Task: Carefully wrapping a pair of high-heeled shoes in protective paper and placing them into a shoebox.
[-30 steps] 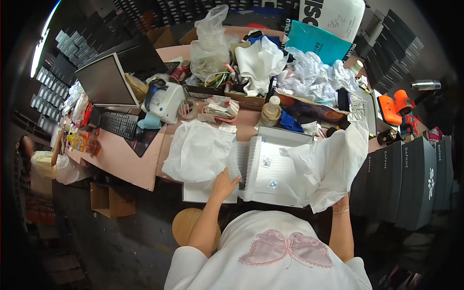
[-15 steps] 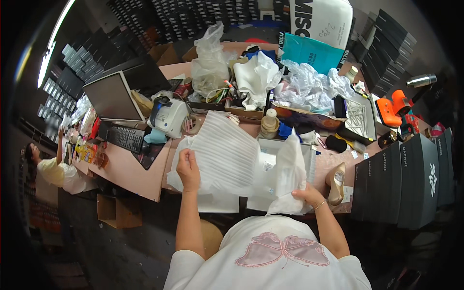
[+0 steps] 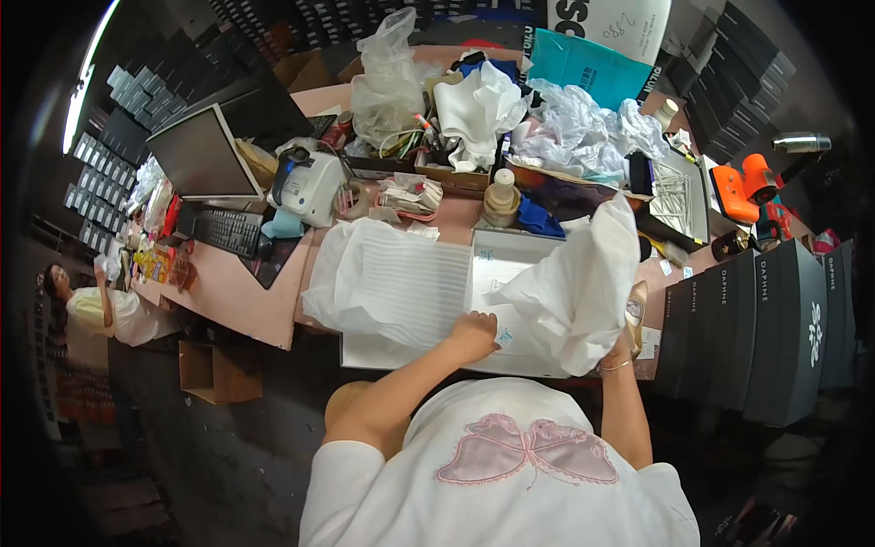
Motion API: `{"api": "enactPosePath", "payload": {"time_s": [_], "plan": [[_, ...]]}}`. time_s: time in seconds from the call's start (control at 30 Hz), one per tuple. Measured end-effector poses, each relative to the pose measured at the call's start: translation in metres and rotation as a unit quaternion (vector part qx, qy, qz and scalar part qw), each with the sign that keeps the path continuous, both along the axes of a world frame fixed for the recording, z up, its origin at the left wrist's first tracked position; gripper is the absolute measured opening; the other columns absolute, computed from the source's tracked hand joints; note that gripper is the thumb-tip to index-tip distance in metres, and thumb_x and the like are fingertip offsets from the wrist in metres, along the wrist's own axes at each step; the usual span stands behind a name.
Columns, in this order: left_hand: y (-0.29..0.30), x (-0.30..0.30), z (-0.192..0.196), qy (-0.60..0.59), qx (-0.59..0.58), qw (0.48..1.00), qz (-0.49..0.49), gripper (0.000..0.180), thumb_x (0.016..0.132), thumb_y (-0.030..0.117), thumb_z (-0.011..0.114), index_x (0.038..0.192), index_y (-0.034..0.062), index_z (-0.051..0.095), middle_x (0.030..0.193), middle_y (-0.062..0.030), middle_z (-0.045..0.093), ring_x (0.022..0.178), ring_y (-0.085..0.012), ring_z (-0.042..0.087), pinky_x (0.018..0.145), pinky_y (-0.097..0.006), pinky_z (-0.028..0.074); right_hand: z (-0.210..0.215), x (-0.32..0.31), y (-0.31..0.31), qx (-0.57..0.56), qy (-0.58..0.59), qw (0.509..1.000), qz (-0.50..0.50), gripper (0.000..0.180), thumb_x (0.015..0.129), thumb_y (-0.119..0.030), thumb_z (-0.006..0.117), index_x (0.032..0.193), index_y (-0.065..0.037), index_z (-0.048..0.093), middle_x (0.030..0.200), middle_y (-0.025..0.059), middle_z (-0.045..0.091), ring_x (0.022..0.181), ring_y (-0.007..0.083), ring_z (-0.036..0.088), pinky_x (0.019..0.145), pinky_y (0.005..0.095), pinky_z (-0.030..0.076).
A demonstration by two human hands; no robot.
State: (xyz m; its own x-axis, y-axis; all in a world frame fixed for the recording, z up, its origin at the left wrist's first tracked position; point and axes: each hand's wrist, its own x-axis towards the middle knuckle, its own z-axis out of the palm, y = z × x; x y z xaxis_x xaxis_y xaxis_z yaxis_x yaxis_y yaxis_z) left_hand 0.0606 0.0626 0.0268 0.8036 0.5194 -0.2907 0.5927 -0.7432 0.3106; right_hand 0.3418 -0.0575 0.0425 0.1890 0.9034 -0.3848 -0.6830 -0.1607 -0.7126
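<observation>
My right hand (image 3: 618, 352) grips a bunched sheet of white tissue paper (image 3: 583, 278), which stands up over the right part of an open white box (image 3: 492, 244) and hides most of my fingers. My left hand (image 3: 476, 336) is closed, fingers curled, at the inner edge of a white pleated sheet (image 3: 401, 284). Whatever is in those fingers cannot be made out. The pleated sheet lies over the left part of the box. Just beyond my right hand, a beige high-heeled shoe (image 3: 636, 305) is partly covered by the tissue.
Dark shoe boxes (image 3: 775, 337) stand along the right. Behind the work area are a bottle (image 3: 500, 196), a heap of crumpled tissue (image 3: 579, 128) and an orange device (image 3: 734, 193). A monitor (image 3: 202, 155), keyboard (image 3: 228, 232) and label printer (image 3: 310, 187) occupy the left; another person (image 3: 114, 314) sits farther left.
My left hand has let go of the pleated sheet's left side and moved right. That sheet now lies lower over the box. The tissue at my right hand has risen and spread, partly covering the shoe.
</observation>
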Motion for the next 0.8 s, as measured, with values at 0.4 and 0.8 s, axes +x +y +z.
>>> {"api": "enactPosePath", "payload": {"time_s": [0.4, 0.8], "plan": [[-0.025, -0.005, -0.013, -0.218, 0.033, 0.958, -0.186, 0.015, 0.079, 0.011, 0.058, 0.091, 0.0091, 0.066, 0.097, -0.0066, 0.06, 0.098, -0.0242, 0.056, 0.089, -0.044, 0.041, 0.047, 0.013, -0.054, 0.08, -0.011, 0.997, -0.005, 0.062, 0.079, -0.028, 0.07, 0.13, 0.0, 0.047, 0.117, 0.0129, 0.061, 0.103, 0.0224, 0.062, 0.09, 0.0369, 0.051], [-0.048, -0.066, 0.024, -0.051, -0.168, 0.983, -0.058, 0.032, 0.091, 0.025, 0.051, 0.086, -0.0017, 0.067, 0.088, -0.0179, 0.066, 0.086, -0.0378, 0.062, 0.08, -0.045, 0.048, -0.036, -0.068, 0.057, -0.075, -0.287, 0.847, 0.441, 0.075, 0.069, -0.034, 0.077, 0.13, 0.0, 0.05, 0.12, 0.0155, 0.061, 0.109, 0.0253, 0.059, 0.097, 0.035, 0.043]]}}
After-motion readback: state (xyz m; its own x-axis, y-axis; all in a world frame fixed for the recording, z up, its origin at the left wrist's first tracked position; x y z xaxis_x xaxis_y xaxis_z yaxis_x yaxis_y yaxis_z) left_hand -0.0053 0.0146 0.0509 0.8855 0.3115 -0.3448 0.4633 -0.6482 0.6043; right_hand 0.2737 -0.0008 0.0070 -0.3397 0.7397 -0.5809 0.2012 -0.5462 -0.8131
